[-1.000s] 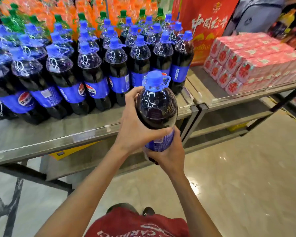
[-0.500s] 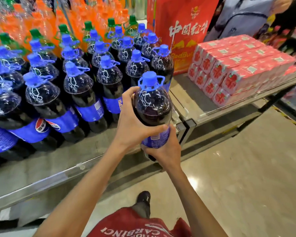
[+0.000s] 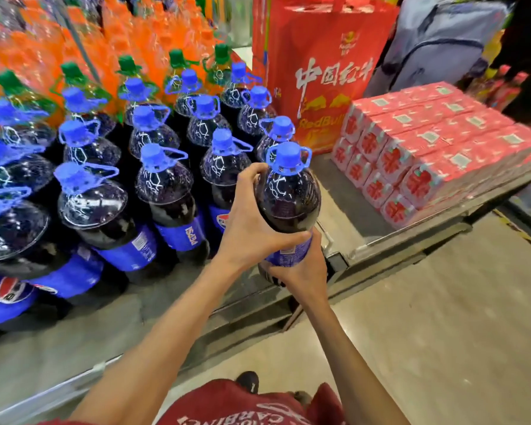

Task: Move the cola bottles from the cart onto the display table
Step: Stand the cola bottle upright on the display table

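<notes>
Room: a shop aisle with a pale, glossy floor (image 3: 442, 317); no cart is in view.
Counter: a grey metal counter (image 3: 59, 357) runs along the left, and its right front corner lies just under the hands.
Neighbouring counter: a second counter (image 3: 350, 216) butts against the right end, carrying red cartons (image 3: 426, 154) and a red gift bag (image 3: 325, 72).
Stock: standing cola bottles (image 3: 166, 185) fill the counter in rows, with orange bottles (image 3: 154, 35) behind them towards the far edge.
Held bottle: one cola bottle (image 3: 288, 197) is upright with its cap on top, over the right front corner, just beside the last standing bottle. Its base is hidden, so I cannot tell whether it touches the counter.
Left hand: the left hand (image 3: 252, 222) grasps the bottle's shoulder, its fingers (image 3: 253, 171) curled round it.
Right hand: the right hand (image 3: 301, 271) grips low on the label and bears the weight from beneath.
Key relation: the long axis is vertical and the free spot is straight below, so the move is likely a short drop. The left hand is nearer the row.
</notes>
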Tool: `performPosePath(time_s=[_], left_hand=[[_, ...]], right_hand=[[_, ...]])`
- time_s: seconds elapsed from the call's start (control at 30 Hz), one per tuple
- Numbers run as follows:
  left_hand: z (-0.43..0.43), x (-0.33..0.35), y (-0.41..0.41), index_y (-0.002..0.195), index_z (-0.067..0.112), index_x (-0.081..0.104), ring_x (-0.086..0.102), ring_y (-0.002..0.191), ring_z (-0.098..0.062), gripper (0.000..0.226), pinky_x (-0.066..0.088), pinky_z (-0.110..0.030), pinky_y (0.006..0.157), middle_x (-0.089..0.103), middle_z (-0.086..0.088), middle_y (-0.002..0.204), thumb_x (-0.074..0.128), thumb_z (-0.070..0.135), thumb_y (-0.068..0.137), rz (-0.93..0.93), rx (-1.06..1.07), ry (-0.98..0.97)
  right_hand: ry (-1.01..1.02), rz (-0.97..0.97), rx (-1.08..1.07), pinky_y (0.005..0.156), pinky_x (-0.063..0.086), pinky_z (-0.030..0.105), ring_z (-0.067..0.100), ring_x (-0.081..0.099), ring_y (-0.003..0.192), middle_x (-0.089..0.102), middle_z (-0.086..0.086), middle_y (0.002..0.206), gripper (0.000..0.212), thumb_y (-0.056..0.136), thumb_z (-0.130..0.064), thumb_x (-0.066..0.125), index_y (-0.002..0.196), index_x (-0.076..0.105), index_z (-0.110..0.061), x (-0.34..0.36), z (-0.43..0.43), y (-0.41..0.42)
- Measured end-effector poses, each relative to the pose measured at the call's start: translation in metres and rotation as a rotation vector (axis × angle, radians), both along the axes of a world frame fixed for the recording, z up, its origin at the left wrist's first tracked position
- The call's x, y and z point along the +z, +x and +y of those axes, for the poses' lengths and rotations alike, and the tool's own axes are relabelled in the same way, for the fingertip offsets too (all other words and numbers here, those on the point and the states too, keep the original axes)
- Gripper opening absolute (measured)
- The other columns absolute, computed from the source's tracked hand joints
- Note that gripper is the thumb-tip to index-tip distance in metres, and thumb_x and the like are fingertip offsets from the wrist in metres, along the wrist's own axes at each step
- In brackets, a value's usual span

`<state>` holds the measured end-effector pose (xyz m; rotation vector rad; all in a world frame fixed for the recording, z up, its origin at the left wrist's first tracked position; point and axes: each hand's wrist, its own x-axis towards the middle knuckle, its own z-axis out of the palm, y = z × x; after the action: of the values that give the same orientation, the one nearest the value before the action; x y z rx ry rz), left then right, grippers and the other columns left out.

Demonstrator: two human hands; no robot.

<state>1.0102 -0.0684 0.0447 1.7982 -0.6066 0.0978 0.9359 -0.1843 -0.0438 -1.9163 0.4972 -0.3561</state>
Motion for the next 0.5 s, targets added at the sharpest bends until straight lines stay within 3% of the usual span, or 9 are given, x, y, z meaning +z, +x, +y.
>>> performPosePath(time_s=[0.2, 0.3, 0.4, 0.5], left_hand=[[-0.025, -0.010, 0.010, 0.138, 0.030, 0.029, 0.043, 0.130, 0.005, 0.114, 0.033, -0.007, 0.102, 0.042, 0.016, 0.136, 0.100, 0.028, 0.049, 0.027, 0.083, 0.026], [-0.035, -0.014, 0.009, 0.139, 0.028, 0.030, 0.045, 0.132, -0.001, 0.114, 0.038, -0.014, 0.104, 0.043, 0.016, 0.137, 0.100, 0.029, 0.049, 0.032, 0.132, 0.025], [-0.046, -0.018, 0.005, 0.138, 0.032, 0.029, 0.047, 0.130, -0.005, 0.114, 0.042, -0.019, 0.102, 0.044, 0.017, 0.137, 0.100, 0.029, 0.049, 0.032, 0.181, 0.040], [-0.054, -0.024, 0.002, 0.137, 0.038, 0.028, 0.046, 0.131, -0.002, 0.114, 0.042, -0.019, 0.103, 0.042, 0.017, 0.138, 0.100, 0.029, 0.049, 0.022, 0.209, 0.059]], right_hand=[[0.069, -0.085, 0.102, 0.088, 0.055, 0.027, 0.003, 0.064, 0.108, 0.064, -0.019, 0.117, 0.096, 0.053, -0.012, 0.097, 0.131, 0.045, -0.031, -0.012, -0.030, 0.022], [0.098, -0.105, 0.155, 0.093, 0.055, 0.031, 0.006, 0.064, 0.111, 0.064, -0.013, 0.120, 0.094, 0.054, -0.008, 0.096, 0.132, 0.046, -0.028, -0.018, -0.045, 0.030], [0.097, -0.104, 0.196, 0.093, 0.056, 0.039, 0.008, 0.065, 0.109, 0.065, -0.014, 0.118, 0.092, 0.054, -0.012, 0.095, 0.126, 0.046, -0.040, -0.024, -0.057, 0.036], [0.086, -0.106, 0.214, 0.094, 0.055, 0.031, 0.003, 0.064, 0.111, 0.065, -0.019, 0.118, 0.099, 0.055, -0.009, 0.097, 0.122, 0.042, -0.057, -0.031, -0.063, 0.038]])
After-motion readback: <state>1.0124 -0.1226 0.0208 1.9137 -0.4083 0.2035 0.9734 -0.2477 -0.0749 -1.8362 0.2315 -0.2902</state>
